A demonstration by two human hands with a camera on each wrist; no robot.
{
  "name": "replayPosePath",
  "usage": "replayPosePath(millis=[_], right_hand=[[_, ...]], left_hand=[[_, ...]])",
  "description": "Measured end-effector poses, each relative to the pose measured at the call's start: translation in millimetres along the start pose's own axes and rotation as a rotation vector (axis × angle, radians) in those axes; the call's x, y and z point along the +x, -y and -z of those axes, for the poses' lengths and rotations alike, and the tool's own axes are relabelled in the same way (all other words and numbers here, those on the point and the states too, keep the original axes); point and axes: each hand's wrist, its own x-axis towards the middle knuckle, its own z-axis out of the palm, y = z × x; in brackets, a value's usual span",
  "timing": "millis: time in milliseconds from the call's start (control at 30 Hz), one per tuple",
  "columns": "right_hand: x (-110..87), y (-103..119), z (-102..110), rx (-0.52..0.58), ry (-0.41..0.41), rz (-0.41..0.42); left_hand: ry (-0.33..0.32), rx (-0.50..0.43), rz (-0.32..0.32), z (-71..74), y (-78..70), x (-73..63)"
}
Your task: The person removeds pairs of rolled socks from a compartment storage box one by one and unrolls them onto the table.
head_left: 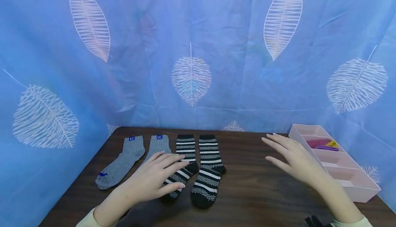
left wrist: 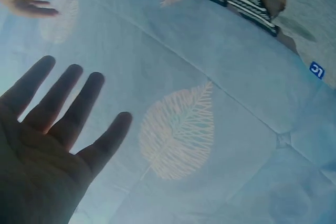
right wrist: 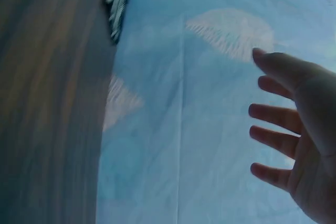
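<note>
My left hand hovers over the socks with its fingers straight and spread, holding nothing. Beneath it lie a grey sock, partly hidden by the hand, and a black-and-white striped sock, also partly covered. A second striped sock lies just right of that one, and another grey sock with a blue label is at the far left. Held in the air near the pink box, my right hand has extended fingers and nothing in its grasp. The left wrist view shows the left hand's spread fingers.
The pink box stands along the right side of the dark wooden table, divided into compartments. One compartment holds a rolled dark pink item with yellow and purple parts. A blue leaf-patterned cloth hangs behind. A black strap-like object shows beside the right wrist.
</note>
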Motion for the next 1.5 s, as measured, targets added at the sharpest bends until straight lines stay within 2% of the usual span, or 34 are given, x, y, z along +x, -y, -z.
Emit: replayPosePath(millis=[133,233,300,433,500,600,733,833,967,1067,1167,1333,1500], right_hand=[[-31.9,-13,15,-0.027,-0.053,0.004],[-52.5,-25,26,-0.028,-0.086,-0.019],[-65.7,-33,32,-0.033,-0.104,-0.021],[-92.3,-48,43,-0.062,-0.113,-0.039],[-104.7,-54,47,-0.111,-0.107,-0.075],[-121.2,-61,52,-0.171,-0.090,-0.189],[-136.9,-70,52,-0.189,-0.063,-0.301],[-144.5,-75,50,-0.186,-0.045,-0.323],[-150.4,-81,49,-0.206,0.011,-0.344],[-154.3,-84,48,-0.203,0.050,-0.366],[-159.9,-85,46,-0.166,0.089,-0.413],[-164.5,-86,44,-0.151,0.124,-0.472],[-165.0,-85,44,-0.147,0.139,-0.504]], left_hand=[[-0.090,0.082,-0.065,-11.0,3.1,1.9],[-0.138,0.103,-0.097,-15.3,6.8,3.8],[-0.148,0.103,-0.118,-16.6,9.5,6.7],[-0.122,0.117,-0.170,-16.3,12.7,18.2],[-0.102,0.125,-0.198,-15.0,12.9,26.0],[-0.074,0.144,-0.241,-12.4,10.3,38.9],[-0.052,0.175,-0.317,-10.6,6.2,60.0],[-0.051,0.179,-0.375,-11.3,2.9,78.9],[-0.076,0.160,-0.416,-14.2,-1.4,107.5],[-0.094,0.143,-0.413,-18.0,-5.4,132.0],[-0.086,0.115,-0.383,-23.0,-10.7,157.3],[-0.048,0.020,-0.292,-34.1,-22.1,196.4],[0.012,-0.059,-0.222,-53.3,-35.7,233.2]])
